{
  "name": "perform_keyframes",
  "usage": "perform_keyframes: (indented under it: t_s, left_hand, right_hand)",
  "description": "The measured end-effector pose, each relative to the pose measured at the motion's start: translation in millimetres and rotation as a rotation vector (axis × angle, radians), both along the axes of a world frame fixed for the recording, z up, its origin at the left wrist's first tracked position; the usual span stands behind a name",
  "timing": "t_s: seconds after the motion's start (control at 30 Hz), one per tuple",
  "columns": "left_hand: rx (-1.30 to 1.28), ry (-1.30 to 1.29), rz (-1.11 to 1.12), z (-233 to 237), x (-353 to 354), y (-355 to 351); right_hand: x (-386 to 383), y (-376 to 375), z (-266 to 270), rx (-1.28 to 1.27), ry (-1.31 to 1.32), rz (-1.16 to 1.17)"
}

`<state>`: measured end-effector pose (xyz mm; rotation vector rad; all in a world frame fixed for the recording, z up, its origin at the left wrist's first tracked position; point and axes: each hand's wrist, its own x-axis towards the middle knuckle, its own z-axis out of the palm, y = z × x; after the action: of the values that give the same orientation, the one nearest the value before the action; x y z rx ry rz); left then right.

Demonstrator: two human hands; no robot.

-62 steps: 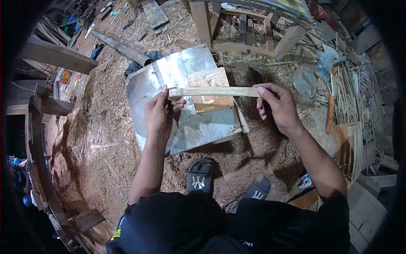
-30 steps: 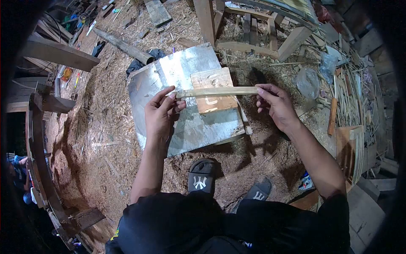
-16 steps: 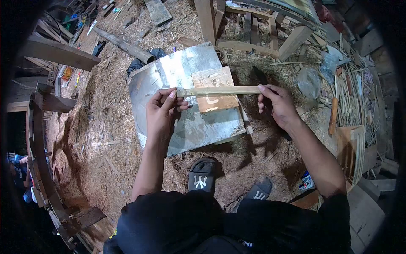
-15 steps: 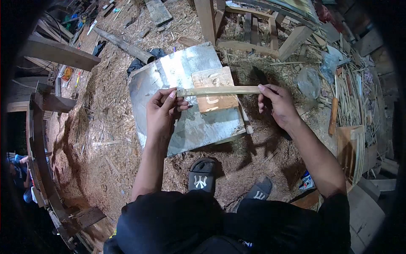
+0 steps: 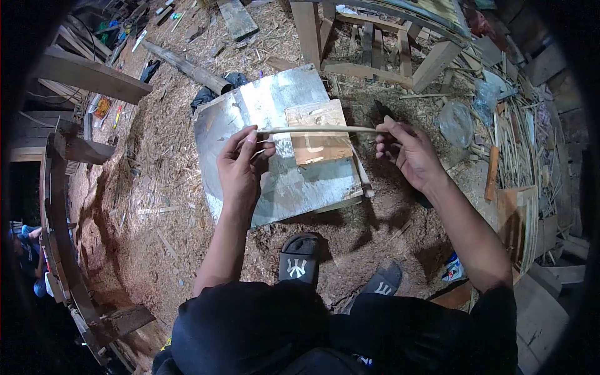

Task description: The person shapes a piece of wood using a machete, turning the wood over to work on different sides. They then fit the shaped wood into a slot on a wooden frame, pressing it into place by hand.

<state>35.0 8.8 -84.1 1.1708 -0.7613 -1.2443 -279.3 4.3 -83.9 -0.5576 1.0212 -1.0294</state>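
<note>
A thin, pale wooden strip [image 5: 315,129] spans between my two hands, its narrow edge facing me and its middle bowed slightly upward. My left hand [image 5: 244,156] pinches one end between thumb and fingers. The other end is in the fingers of my right hand [image 5: 406,150]. Beneath the strip lies a square wooden block [image 5: 322,147] with pale curved marks on its top. That block rests on a worn, silvery-grey board [image 5: 250,181] on the ground. A dark, pointed object [image 5: 382,111] shows just behind my right hand.
Wood shavings [image 5: 156,187] cover the ground. A round log [image 5: 187,69] lies beyond the board, and a wooden frame [image 5: 369,72] stands at the back. Plastic bags [image 5: 456,124] and thin sticks [image 5: 525,150] are at the right. Another person [image 5: 30,250] is partly visible at far left.
The wooden strip has been turned in my fingers, from its broad face showing to its thin edge showing. My right hand has rolled slightly; both hands keep their hold.
</note>
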Motion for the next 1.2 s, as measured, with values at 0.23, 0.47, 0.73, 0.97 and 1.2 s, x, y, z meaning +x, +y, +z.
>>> perform_keyframes:
  t_s: [0.23, 0.47, 0.73, 0.97, 1.2]
  left_hand:
    - [0.007, 0.113, 0.020, -2.2, 3.9, -0.6]
    - [0.067, 0.006, -0.008, -0.9, 2.5, -1.8]
    - [0.086, -0.155, -0.047, 0.6, -2.3, -2.1]
    - [0.195, -0.156, -0.083, 3.9, -1.1, -5.6]
    - [0.200, -0.077, -0.112, -2.0, 2.9, -9.7]
  right_hand:
    - [8.2, 2.7, -10.7, -0.101, 0.086, -0.040]
    - [4.6, 1.0, -21.2, -0.061, 0.114, -0.060]
    - [5.2, -0.2, -23.7, -0.071, 0.142, -0.009]
    - [3.3, -0.3, -32.2, -0.076, 0.197, 0.086]
    - [1.9, 0.0, -34.9, -0.070, 0.170, 0.182]
